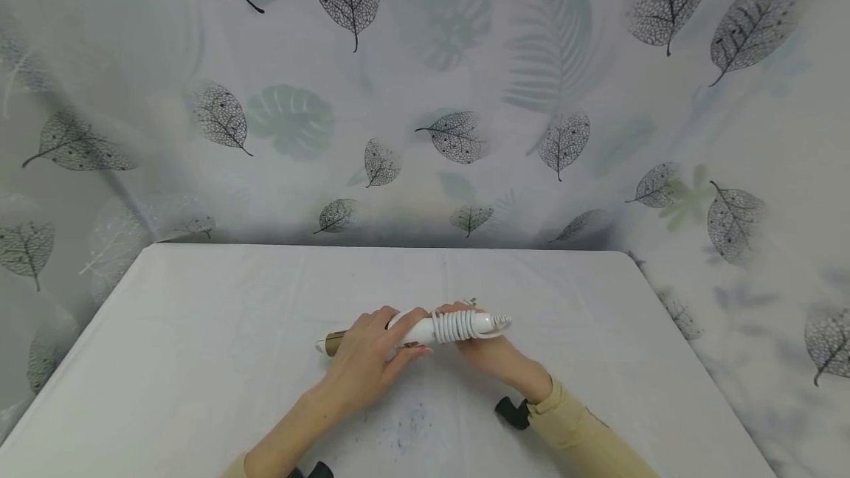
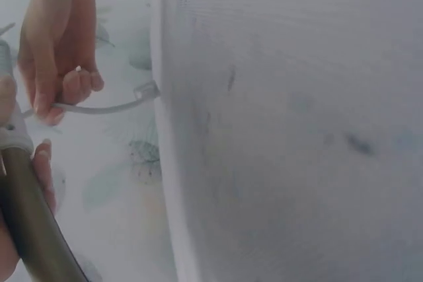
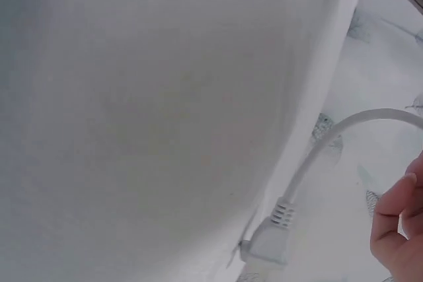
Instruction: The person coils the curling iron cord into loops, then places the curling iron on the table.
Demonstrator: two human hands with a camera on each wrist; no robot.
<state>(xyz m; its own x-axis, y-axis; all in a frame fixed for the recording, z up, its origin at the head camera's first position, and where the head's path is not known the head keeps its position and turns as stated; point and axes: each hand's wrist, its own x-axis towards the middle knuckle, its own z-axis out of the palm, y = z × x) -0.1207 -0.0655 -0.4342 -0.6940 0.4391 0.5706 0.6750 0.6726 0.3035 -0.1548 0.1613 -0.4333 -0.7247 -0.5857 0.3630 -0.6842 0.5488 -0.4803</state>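
Note:
A curling iron (image 1: 420,332) with a white handle and a gold barrel (image 1: 334,343) lies crosswise in my hands, above the white table. Its white cord (image 1: 454,326) is wound in several turns round the handle's right end. My left hand (image 1: 364,361) grips the iron where handle and barrel meet; in the left wrist view its fingers (image 2: 43,173) curl behind the barrel. My right hand (image 1: 490,352), behind the cord-wrapped end, pinches the cord's loose end, as the left wrist view shows. The white plug (image 3: 268,239) hangs from that end in the right wrist view.
The white-covered table (image 1: 199,330) has rounded far corners, and grey smudges mark its near middle. Leaf-patterned cloth (image 1: 412,80) hangs behind and at both sides. A black wrist-camera piece (image 1: 511,413) sits by the right sleeve, another (image 1: 320,470) by the left forearm.

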